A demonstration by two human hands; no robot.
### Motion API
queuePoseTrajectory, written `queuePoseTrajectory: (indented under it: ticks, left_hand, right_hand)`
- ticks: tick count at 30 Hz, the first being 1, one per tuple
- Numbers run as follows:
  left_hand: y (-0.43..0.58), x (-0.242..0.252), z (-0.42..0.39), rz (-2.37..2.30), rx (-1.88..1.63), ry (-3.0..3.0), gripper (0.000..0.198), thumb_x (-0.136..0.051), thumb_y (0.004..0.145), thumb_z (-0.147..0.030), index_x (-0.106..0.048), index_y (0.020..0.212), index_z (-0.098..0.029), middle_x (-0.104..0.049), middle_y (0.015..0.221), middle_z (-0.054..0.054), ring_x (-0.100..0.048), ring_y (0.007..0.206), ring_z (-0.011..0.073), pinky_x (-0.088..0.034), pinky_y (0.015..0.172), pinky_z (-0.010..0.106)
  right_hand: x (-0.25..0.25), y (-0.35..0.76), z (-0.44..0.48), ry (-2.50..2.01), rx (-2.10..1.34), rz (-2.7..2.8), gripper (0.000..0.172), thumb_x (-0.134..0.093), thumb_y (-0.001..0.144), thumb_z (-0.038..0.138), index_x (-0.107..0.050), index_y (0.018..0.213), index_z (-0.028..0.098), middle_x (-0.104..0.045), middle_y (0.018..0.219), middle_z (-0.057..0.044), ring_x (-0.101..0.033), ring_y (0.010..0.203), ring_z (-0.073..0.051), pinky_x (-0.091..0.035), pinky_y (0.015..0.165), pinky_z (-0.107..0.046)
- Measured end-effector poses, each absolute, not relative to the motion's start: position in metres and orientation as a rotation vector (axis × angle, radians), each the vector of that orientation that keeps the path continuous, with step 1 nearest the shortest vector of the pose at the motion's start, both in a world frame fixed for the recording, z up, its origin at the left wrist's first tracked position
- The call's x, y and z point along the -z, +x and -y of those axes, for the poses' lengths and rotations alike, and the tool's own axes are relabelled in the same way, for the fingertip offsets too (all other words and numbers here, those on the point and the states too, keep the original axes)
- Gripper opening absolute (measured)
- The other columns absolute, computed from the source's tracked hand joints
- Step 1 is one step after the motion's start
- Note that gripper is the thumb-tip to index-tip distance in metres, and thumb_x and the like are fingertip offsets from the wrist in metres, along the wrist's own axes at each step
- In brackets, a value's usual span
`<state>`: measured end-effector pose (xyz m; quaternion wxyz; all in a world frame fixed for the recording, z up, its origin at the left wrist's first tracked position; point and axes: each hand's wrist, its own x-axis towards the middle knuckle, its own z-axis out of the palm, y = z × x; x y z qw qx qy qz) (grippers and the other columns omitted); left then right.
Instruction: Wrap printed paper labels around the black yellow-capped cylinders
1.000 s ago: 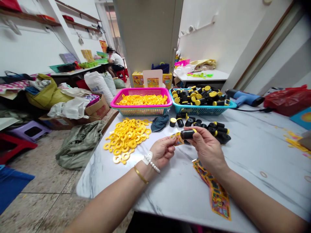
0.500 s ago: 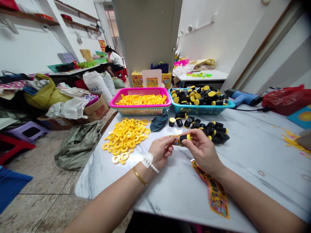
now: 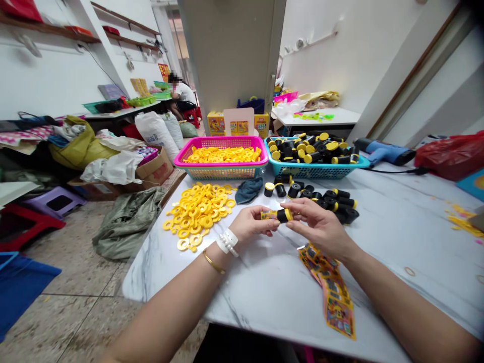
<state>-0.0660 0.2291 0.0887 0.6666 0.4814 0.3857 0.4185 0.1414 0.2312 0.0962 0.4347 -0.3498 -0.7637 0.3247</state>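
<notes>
Between my hands lies a small black cylinder with a yellow cap (image 3: 283,215), tilted nearly sideways. A printed yellow label (image 3: 269,215) covers its left end. The fingers and thumb of my left hand (image 3: 250,224) pinch that labelled end. My right hand (image 3: 321,227) has its fingertips closed round the capped end. Below my right hand, a strip of printed labels (image 3: 338,302) trails toward the table's front edge. Loose black cylinders (image 3: 295,190) lie just beyond my hands. To the left is a heap of yellow ring pieces (image 3: 200,209).
Behind the heap stands a pink basket (image 3: 221,165) of yellow rings. Beside it, a blue basket (image 3: 317,171) holds capped cylinders. A dark cloth (image 3: 248,190) lies in front of them. A blue heat-gun-like tool (image 3: 389,151) rests at right. A person (image 3: 185,95) sits far back left.
The cylinder has shifted slightly left and turned, so more of its printed label shows. My right-hand fingers have straightened somewhat around the capped end. The view has swung slightly left.
</notes>
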Motion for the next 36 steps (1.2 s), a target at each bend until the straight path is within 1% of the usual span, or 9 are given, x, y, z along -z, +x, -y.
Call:
queuePoseTrajectory:
  ticks: [4,9,13,15,19,25,29,32,36]
  left_hand:
    - [-0.062,-0.089,-0.227,-0.881,-0.961,1.095,0.054,-0.092,0.05,-0.036,-0.066,0.09,-0.01,-0.07,0.075,0.005,-0.063,0.062,0.0119,-0.051,0.062,0.026]
    - [-0.06,-0.095,-0.222,-0.929,-0.889,1.182,0.047,-0.086,0.061,-0.043,-0.065,0.088,-0.011,-0.068,0.072,0.005,-0.062,0.059,0.0117,-0.047,0.055,0.023]
    - [-0.064,-0.096,-0.222,-0.884,-0.912,1.163,0.052,-0.084,0.062,-0.046,-0.066,0.096,-0.012,-0.068,0.075,0.005,-0.062,0.059,0.0122,-0.046,0.053,0.023]
    - [-0.065,-0.096,-0.223,-0.863,-0.938,1.185,0.05,-0.085,0.062,-0.045,-0.067,0.093,-0.011,-0.067,0.073,0.004,-0.061,0.06,0.0112,-0.047,0.056,0.023]
    - [-0.066,-0.096,-0.223,-0.817,-0.944,1.253,0.049,-0.087,0.06,-0.044,-0.068,0.09,-0.01,-0.066,0.073,0.004,-0.06,0.063,0.0104,-0.046,0.06,0.023]
    - [-0.067,-0.095,-0.223,-0.801,-0.868,1.13,0.053,-0.077,0.071,-0.052,-0.064,0.106,-0.014,-0.066,0.076,0.004,-0.058,0.056,0.0099,-0.041,0.053,0.022]
    - [-0.066,-0.091,-0.224,-0.809,-0.98,1.276,0.05,-0.079,0.07,-0.048,-0.065,0.101,-0.012,-0.062,0.072,0.001,-0.051,0.055,0.0077,-0.039,0.054,0.022]
    - [-0.066,-0.09,-0.224,-0.839,-1.038,1.442,0.044,-0.076,0.075,-0.046,-0.066,0.101,-0.013,-0.061,0.076,0.001,-0.049,0.058,0.0072,-0.038,0.055,0.022]
    - [-0.066,-0.092,-0.222,-0.809,-1.073,1.56,0.04,-0.074,0.077,-0.045,-0.067,0.099,-0.012,-0.065,0.087,0.005,-0.055,0.071,0.0106,-0.042,0.064,0.023]
  right_hand:
    - [-0.104,0.149,-0.232,-0.871,-0.522,2.099,0.032,-0.065,0.086,0.021,-0.069,0.118,0.025,-0.07,0.108,-0.006,-0.067,0.097,-0.02,-0.056,0.084,-0.034]
    - [-0.103,0.142,-0.223,-0.798,-0.246,2.121,0.03,-0.067,0.083,0.018,-0.066,0.113,0.02,-0.072,0.098,-0.006,-0.07,0.086,-0.02,-0.058,0.078,-0.032]
    - [-0.097,0.14,-0.222,-0.678,-0.077,2.137,0.026,-0.07,0.083,0.016,-0.067,0.108,0.021,-0.072,0.1,-0.008,-0.07,0.092,-0.022,-0.058,0.084,-0.035]
    - [-0.095,0.138,-0.222,-0.646,-0.051,2.123,0.028,-0.07,0.083,0.014,-0.067,0.11,0.022,-0.072,0.103,-0.009,-0.07,0.093,-0.022,-0.058,0.085,-0.036]
    - [-0.095,0.134,-0.219,-0.664,-0.105,2.084,0.029,-0.071,0.084,0.015,-0.067,0.112,0.021,-0.073,0.097,-0.008,-0.072,0.086,-0.021,-0.06,0.077,-0.033]
    - [-0.093,0.136,-0.223,-0.581,0.021,2.108,0.034,-0.07,0.083,0.009,-0.069,0.114,0.02,-0.072,0.107,-0.011,-0.071,0.094,-0.022,-0.061,0.082,-0.034]
    - [-0.086,0.132,-0.218,-0.739,-0.228,1.965,0.027,-0.074,0.08,0.016,-0.073,0.107,0.022,-0.075,0.101,-0.008,-0.073,0.088,-0.022,-0.061,0.08,-0.036]
    - [-0.087,0.123,-0.213,-0.947,-0.722,1.708,0.024,-0.079,0.076,0.028,-0.074,0.098,0.02,-0.076,0.095,-0.007,-0.074,0.081,-0.022,-0.062,0.077,-0.036]
    - [-0.095,0.119,-0.214,-1.152,-1.285,1.434,0.035,-0.086,0.065,0.042,-0.073,0.083,0.015,-0.076,0.077,-0.008,-0.074,0.072,-0.022,-0.061,0.072,-0.036]
